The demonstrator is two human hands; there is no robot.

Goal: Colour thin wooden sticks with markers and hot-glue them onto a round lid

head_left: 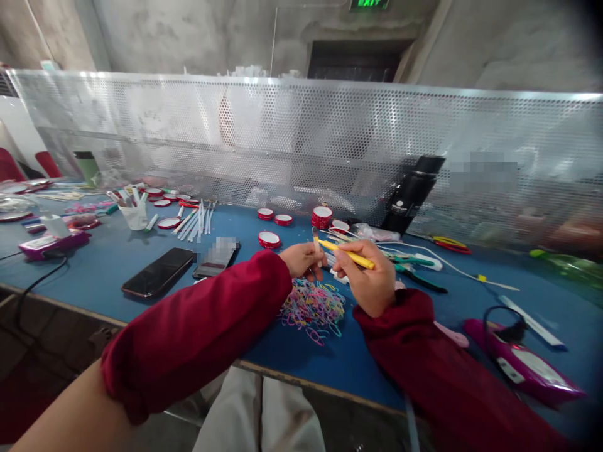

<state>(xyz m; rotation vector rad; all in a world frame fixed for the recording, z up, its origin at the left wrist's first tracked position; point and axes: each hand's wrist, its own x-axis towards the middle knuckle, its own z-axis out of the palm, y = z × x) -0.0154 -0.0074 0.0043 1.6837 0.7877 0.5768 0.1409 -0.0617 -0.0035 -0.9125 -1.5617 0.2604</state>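
Note:
My left hand (300, 259) pinches a short pale stick (316, 243) with a dark upper end, held upright above the table. My right hand (374, 276) is closed around a slim yellow pen-like tool (360, 258). Its narrow tip points left and comes up to the stick; whether the two touch I cannot tell. Just below the hands lies a loose heap of thin coloured loops (316, 309) in pink, blue and yellow. Both forearms wear dark red sleeves.
Two phones (157, 272) lie left of my arm. Behind the hands stand red-rimmed round rolls (321, 217) and a black bottle (413, 194). Green-handled pliers (421, 277) and a purple device (522, 364) are to the right. A perforated metal screen (188, 144) closes off the back.

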